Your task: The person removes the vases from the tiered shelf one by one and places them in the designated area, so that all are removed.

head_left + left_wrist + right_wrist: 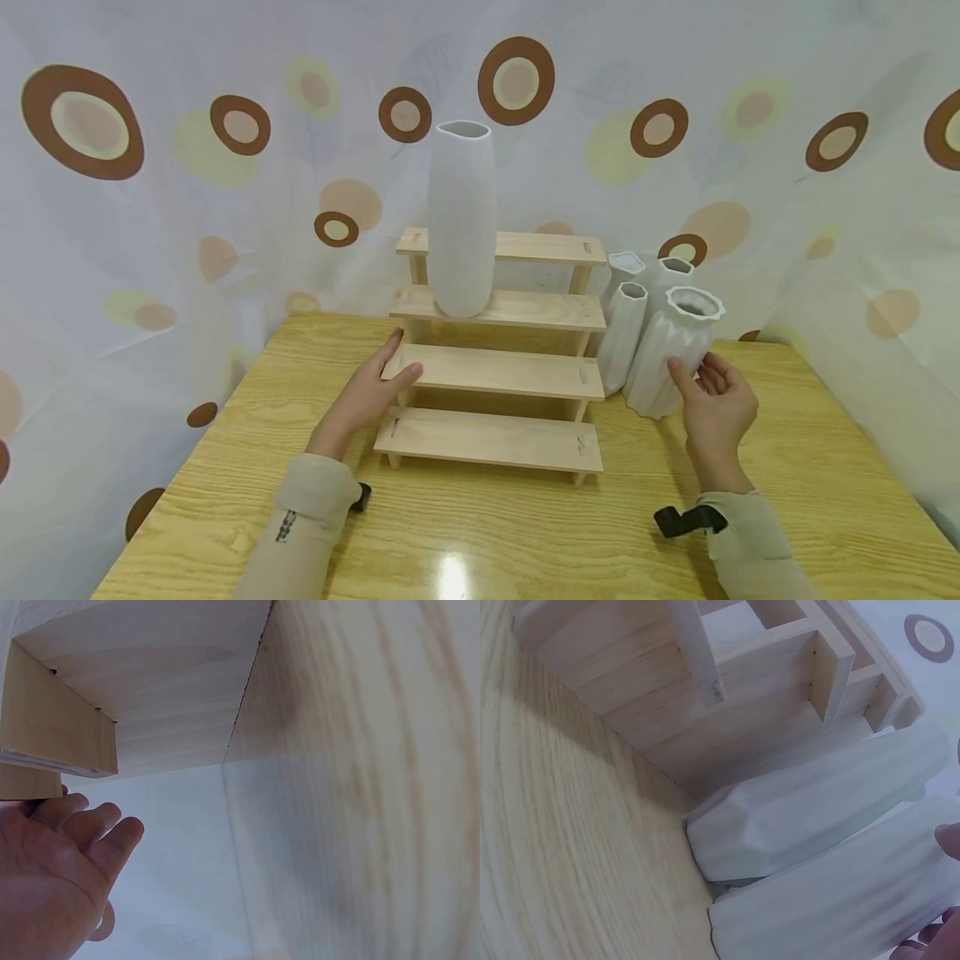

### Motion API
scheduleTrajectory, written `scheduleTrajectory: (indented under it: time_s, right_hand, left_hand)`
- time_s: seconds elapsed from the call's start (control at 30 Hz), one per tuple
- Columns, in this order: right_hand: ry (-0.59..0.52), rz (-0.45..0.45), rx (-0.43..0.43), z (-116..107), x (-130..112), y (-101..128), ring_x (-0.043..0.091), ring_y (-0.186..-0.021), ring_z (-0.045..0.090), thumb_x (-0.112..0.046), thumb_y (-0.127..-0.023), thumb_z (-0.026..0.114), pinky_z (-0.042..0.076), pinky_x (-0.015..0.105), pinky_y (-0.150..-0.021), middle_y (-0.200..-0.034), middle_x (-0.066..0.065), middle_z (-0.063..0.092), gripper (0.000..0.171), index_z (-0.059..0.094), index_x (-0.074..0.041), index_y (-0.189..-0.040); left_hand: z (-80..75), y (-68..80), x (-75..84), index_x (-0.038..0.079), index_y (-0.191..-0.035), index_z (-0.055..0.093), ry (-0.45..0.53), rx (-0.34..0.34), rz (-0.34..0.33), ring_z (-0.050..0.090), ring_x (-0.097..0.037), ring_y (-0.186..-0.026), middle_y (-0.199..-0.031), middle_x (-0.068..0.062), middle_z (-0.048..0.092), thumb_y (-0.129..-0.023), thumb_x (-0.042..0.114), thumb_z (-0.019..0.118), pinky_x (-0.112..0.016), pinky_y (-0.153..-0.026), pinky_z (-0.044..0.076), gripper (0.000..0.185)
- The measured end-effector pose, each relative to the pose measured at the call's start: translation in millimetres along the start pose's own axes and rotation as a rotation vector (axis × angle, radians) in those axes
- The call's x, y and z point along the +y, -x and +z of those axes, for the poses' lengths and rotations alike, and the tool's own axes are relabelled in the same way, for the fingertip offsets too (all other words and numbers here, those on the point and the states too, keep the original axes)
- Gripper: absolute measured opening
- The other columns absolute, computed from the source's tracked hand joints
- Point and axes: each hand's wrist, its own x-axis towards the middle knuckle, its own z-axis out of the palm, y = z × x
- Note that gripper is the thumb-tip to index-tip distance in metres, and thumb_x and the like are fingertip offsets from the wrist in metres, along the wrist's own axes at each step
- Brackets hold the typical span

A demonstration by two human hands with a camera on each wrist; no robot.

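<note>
Resting with straight, relaxed fingers on the left end of the second step of the wooden stepped shelf: left hand, holding nothing, thumb tip on the board's near edge. Seen close from the left wrist view, same palm open below the pale underside of a board. Standing upright on the third step, toward its left end, well above that hand: tall white vase. Spread across the middle of the light wood counter, four steps rising toward the far side, against a curtain dotted with brown and yellow rings. Clustered just right of the shelf on the counter: four smaller white vases, touching or nearly so. Nearest and largest of them, a ribbed white vase with a wavy rim, upright. Touching its right side with thumb and loosely spread fingertips: right hand, fingers only lightly bent, not closed around it. Beige sleeves on both arms.
</note>
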Motion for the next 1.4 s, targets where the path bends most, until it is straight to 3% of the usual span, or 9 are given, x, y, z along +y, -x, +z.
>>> scheduleTrajectory:
  time_s: [0.13, 0.47, 0.93, 1.4]
  right_hand:
    - [-0.007, 0.012, -0.004, -0.4, -6.0, 3.2, 0.017, -0.117, 0.060, -0.020, -0.074, 0.089, 0.045, 0.027, -0.101, -0.130, 0.013, 0.062, 0.062, 0.065, -0.005, -0.129]
    - [-0.084, -0.013, 0.015, 0.9, -21.4, 13.6, 0.015, -0.108, 0.064, -0.013, -0.073, 0.089, 0.050, 0.016, -0.086, -0.117, 0.010, 0.067, 0.056, 0.068, -0.002, -0.124]
    - [-0.138, 0.005, -0.017, 0.7, -37.3, 19.7, 0.019, -0.116, 0.061, -0.009, -0.075, 0.087, 0.050, 0.015, -0.084, -0.125, 0.016, 0.064, 0.057, 0.065, -0.001, -0.127]
    - [-0.146, -0.037, -0.073, 1.3, -58.0, 31.8, 0.023, -0.123, 0.057, -0.008, -0.077, 0.085, 0.048, 0.016, -0.089, -0.133, 0.020, 0.058, 0.060, 0.061, 0.001, -0.132]
  left_hand:
    - [0.2, 0.5, 0.1, 0.022, -0.161, 0.011, -0.005, -0.003, 0.004, 0.010, -0.026, -0.149, -0.164, 0.004, 0.009, -0.095, 0.063, 0.052, -0.054, -0.117, 0.017, 0.088]
    - [1.2, -0.1, -2.6, 0.022, -0.160, 0.010, -0.009, -0.002, 0.009, 0.010, -0.026, -0.149, -0.164, 0.004, 0.008, -0.095, 0.063, 0.052, -0.054, -0.117, 0.016, 0.088]
    - [1.4, 0.6, -2.8, 0.026, -0.160, 0.010, -0.001, -0.004, -0.002, 0.010, -0.026, -0.149, -0.164, 0.004, 0.008, -0.094, 0.063, 0.052, -0.055, -0.117, 0.015, 0.086]
    - [0.3, -1.3, -1.2, 0.021, -0.161, 0.011, 0.004, -0.005, 0.010, 0.010, -0.026, -0.149, -0.164, 0.003, 0.009, -0.095, 0.062, 0.053, -0.055, -0.117, 0.016, 0.088]
